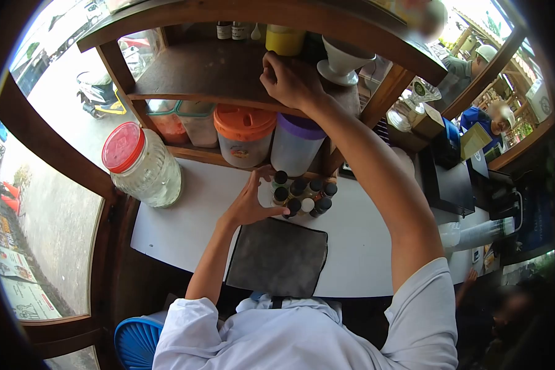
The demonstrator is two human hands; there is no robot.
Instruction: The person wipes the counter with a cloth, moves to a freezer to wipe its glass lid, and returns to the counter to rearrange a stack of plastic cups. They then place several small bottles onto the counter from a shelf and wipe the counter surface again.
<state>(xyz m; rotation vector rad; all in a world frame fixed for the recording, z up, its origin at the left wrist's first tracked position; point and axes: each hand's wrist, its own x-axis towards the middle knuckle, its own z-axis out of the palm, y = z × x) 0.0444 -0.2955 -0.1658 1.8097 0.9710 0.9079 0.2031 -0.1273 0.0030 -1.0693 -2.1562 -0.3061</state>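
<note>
A cluster of small bottles with mostly black caps [299, 187], one of them white-capped, stands on the white tabletop. Against its left side is my left hand [251, 200], thumb and fingers spread apart; the thumb reaches a front bottle. My right hand [288, 81] is raised at the wooden upper shelf [197, 68], its fingers curled in. Whatever may be inside those fingers is hidden. Behind it on that shelf stand a yellow container [285, 41] and a white coffee dripper [344, 58]. A dark square mat [279, 256] lies in front of the bottles.
Below the shelf sit an orange-lidded tub [245, 139], a purple-lidded tub [296, 145] and green-lidded containers [197, 123]. A big red-lidded jar [145, 166] stands at left. Plastic cups [484, 233] lie at right. Other people are in view beyond, at right.
</note>
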